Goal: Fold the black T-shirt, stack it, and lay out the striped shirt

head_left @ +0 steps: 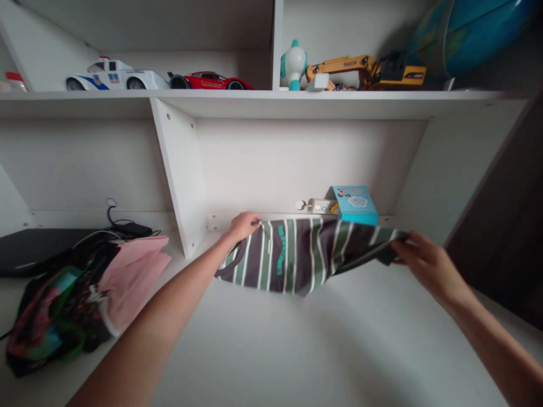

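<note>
A striped T-shirt (292,254) in green, dark grey and white is stretched sideways between my hands above the white desk. Its round neckline is at the left, and green lettering runs across the chest. My left hand (245,226) pinches the cloth near the collar. Over on the right, my right hand (419,254) grips the other end, where the fabric bunches between thumb and fingers. The lower middle of the shirt sags.
A pile of folded clothes (85,299) with a pink piece lies left, beside a black laptop (38,249). Behind the shirt stand a blue desk calendar (358,203) and a power strip (320,206). Toy cars (207,81), a toy excavator (394,73) and a globe (470,39) occupy the shelf above.
</note>
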Demonstrator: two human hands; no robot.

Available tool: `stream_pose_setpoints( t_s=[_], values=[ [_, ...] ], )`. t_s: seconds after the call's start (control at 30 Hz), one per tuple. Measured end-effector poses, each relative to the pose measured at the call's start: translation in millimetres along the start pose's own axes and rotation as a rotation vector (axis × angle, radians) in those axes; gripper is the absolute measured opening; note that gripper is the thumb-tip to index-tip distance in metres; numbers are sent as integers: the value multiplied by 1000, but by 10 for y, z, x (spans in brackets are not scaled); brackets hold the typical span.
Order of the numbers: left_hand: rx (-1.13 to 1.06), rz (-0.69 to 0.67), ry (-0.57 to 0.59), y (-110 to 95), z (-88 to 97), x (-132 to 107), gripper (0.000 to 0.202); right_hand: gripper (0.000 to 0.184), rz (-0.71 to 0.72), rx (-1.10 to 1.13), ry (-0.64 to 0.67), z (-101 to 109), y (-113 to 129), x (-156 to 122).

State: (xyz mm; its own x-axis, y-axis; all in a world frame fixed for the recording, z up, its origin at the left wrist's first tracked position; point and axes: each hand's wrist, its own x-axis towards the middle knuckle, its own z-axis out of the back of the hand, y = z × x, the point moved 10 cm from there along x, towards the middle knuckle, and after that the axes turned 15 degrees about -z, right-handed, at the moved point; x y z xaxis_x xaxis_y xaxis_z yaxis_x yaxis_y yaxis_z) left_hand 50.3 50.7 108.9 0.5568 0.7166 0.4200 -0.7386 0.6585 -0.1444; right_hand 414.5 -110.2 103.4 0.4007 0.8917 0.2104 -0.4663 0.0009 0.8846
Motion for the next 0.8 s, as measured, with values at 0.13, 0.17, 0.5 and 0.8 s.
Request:
stream_pose_setpoints(
  t_s=[0.13,0.17,0.5,0.8],
  values=[
    [68,-82,-457,-143,828,143,22,27,290,-50,-431,646,859,-615],
    [62,-111,-488,-132,878,109,22,23,359,-88,-444,634,970,-811],
    [-44,69,106,572,-350,-674,27,31,437,-540,624,-886,203,-1568],
    [-232,-450,180,-1219,-934,-1047,31,50,307,-725,388,-1203,-1055,-722]
  ],
)
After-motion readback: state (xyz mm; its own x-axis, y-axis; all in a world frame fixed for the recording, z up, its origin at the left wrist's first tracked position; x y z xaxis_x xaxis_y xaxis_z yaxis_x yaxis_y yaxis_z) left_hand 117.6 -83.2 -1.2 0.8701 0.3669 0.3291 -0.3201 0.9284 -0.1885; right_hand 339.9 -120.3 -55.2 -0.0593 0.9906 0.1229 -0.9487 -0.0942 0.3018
